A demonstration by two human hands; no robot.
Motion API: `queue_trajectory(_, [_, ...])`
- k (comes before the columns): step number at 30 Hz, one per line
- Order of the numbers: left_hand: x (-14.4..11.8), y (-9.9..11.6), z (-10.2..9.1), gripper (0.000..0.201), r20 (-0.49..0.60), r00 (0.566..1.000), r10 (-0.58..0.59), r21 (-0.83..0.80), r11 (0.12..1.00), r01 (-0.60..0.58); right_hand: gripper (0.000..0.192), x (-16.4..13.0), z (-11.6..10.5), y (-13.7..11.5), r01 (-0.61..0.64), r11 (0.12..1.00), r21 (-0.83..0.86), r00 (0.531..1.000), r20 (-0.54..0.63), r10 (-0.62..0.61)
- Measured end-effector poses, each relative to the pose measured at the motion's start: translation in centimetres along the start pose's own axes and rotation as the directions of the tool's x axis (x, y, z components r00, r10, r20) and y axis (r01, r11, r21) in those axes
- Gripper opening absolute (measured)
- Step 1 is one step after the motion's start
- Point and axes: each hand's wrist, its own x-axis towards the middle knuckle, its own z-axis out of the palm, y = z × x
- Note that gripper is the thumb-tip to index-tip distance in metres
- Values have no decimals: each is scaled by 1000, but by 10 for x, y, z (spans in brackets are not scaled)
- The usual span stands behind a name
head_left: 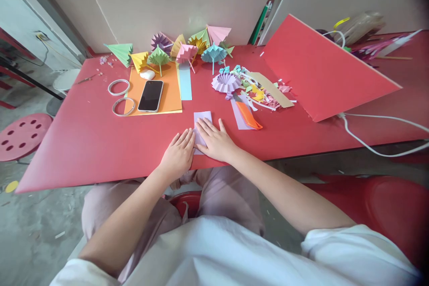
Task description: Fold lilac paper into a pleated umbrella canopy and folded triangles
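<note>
The purple paper [203, 115] lies on the red table [134, 147] beneath the right hand [216, 141], with the left hand [178, 152] at its left edge, probably to hold it flat. Neither grip closes around anything; both are flattened, palm down. Beyond, the phone [150, 96] and paper umbrellas [186, 52] sit apart, presumably leaving room.

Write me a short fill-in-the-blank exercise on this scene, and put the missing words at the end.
1. The right hand rests on a purple piece of ____.
2. The phone lies on an ____ sheet.
3. To the left of the phone lie ____ round rings.
4. The tabletop is coloured ____.

Missing words: paper; orange; two; red.
</note>
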Motion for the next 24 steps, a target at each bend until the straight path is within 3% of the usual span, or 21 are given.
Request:
queue_trajectory(14, [0,-1,1,46,-20,1000,10,-28,1000,-10,69,-1,-1,0,9,1000,0,1000,4,-9])
queue_trajectory(24, [0,-2,-4,49,46,999,19,-49,999,-17,71,0,-3,0,11,1000,12,1000,21,-12])
